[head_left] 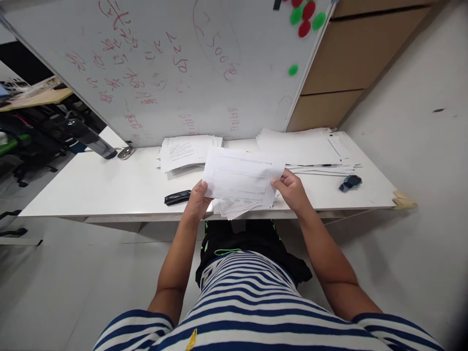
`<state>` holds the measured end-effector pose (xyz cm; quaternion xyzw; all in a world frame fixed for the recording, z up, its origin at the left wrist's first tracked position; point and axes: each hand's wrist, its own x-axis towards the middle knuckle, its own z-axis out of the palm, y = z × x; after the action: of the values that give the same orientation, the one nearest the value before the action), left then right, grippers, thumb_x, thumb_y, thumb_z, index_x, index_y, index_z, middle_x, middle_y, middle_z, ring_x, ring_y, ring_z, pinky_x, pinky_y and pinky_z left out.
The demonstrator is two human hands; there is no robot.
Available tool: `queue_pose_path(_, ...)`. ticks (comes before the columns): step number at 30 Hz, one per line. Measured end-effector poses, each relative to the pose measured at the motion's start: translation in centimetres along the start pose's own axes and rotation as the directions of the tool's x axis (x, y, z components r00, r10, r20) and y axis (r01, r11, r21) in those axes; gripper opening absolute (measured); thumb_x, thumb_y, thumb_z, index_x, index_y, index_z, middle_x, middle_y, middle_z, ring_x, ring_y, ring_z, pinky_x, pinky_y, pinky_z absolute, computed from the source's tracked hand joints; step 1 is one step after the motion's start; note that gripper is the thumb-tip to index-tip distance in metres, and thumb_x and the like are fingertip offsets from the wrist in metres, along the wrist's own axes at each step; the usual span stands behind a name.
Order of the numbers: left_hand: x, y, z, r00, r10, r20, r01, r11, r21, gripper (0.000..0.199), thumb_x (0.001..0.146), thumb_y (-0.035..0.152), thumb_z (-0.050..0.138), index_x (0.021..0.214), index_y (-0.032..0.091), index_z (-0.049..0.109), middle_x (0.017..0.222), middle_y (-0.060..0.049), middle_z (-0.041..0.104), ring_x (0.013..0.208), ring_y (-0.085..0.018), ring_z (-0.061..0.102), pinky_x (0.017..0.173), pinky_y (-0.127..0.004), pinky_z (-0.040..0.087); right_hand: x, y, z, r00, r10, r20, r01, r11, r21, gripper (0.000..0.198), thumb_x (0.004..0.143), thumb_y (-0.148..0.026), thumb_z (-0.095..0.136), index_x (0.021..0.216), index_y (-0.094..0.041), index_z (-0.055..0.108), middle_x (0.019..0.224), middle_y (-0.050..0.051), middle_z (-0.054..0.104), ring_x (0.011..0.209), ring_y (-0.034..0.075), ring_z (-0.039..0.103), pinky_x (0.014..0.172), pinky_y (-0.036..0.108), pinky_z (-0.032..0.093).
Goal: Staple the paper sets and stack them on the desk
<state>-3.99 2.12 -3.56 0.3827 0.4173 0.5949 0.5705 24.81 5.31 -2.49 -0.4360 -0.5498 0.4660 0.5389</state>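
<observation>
Both hands hold a printed sheet of paper [241, 173] above the desk's front edge. My left hand [198, 201] pinches its left edge, thumb on top. My right hand [290, 190] grips the right edge between thumb and fingers. Whether it is one sheet or more I cannot tell. Underneath, loose papers [237, 208] stick out toward me at the desk edge. A black stapler [177, 197] lies just left of my left hand. Behind the held sheet, a stack of printed pages [185, 152] sits to the left and a wider paper stack [302, 146] to the right.
A white desk [91, 187] carries everything. A whiteboard [248, 92] with red writing and magnets stands behind it. At the left are a dark bottle [91, 139] and a small oval object [126, 153]. A dark blue gadget [350, 183] lies right. Cardboard boxes [340, 58] rise behind.
</observation>
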Motion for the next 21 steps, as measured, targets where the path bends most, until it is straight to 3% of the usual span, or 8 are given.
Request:
queue_pose_path(6,0.9,1.7,-1.8,0.97,-0.159,0.186,0.106,0.958,0.268,0.058,0.068,0.055,0.087,0.11,0.017,0.075,0.109,-0.016,0.077,0.105,-0.031,0.072,0.086,-0.044,0.06,1.9,0.2,0.5,0.995,-0.102,-0.001,0.102,0.988,-0.119,0.028,0.079,-0.037,0.068,0.103,-0.023,0.068,0.089,0.004,0.073,0.085,0.023,0.066,0.08,0.038,0.052)
queue_pose_path(10,1.5,2.7,-2.8,0.963,-0.141,0.228,0.062,0.944,0.323,0.051,0.068,0.059,0.086,0.097,0.017,0.08,0.102,-0.016,0.078,0.104,-0.032,0.072,0.09,-0.045,0.059,2.4,0.3,0.6,0.985,-0.168,0.027,0.169,0.951,-0.259,0.02,0.081,-0.034,0.065,0.097,-0.023,0.066,0.083,0.001,0.068,0.078,0.019,0.059,0.076,0.034,0.048)
queue_pose_path(14,0.9,2.9,-2.2,0.984,-0.081,0.157,0.002,0.894,0.448,0.043,0.072,0.051,0.085,0.101,0.019,0.08,0.106,-0.013,0.079,0.106,-0.031,0.072,0.092,-0.043,0.058,1.5,0.7,1.3,0.983,-0.183,-0.007,0.17,0.927,-0.334,0.015,0.083,-0.036,0.065,0.091,-0.024,0.063,0.076,-0.001,0.063,0.074,0.019,0.056,0.073,0.033,0.047)
queue_pose_path(17,0.6,2.4,-0.6,0.996,0.058,0.075,-0.087,0.872,0.481,0.042,0.078,0.051,0.08,0.107,0.02,0.079,0.109,-0.01,0.078,0.106,-0.03,0.071,0.091,-0.041,0.057,0.5,1.5,2.4,0.975,-0.213,-0.069,0.184,0.938,-0.295,0.019,0.086,-0.042,0.066,0.091,-0.024,0.062,0.081,0.001,0.065,0.082,0.02,0.059,0.079,0.034,0.048)
queue_pose_path(21,0.7,-0.1,1.1,0.97,0.211,-0.119,-0.132,0.872,0.471,0.043,0.078,0.054,0.078,0.1,0.017,0.078,0.101,-0.008,0.079,0.101,-0.028,0.071,0.089,-0.039,0.056,-0.7,3.2,3.4,0.951,-0.221,-0.218,0.158,0.949,-0.273,0.023,0.087,-0.046,0.066,0.095,-0.024,0.062,0.086,0.002,0.065,0.086,0.02,0.059,0.082,0.034,0.048)
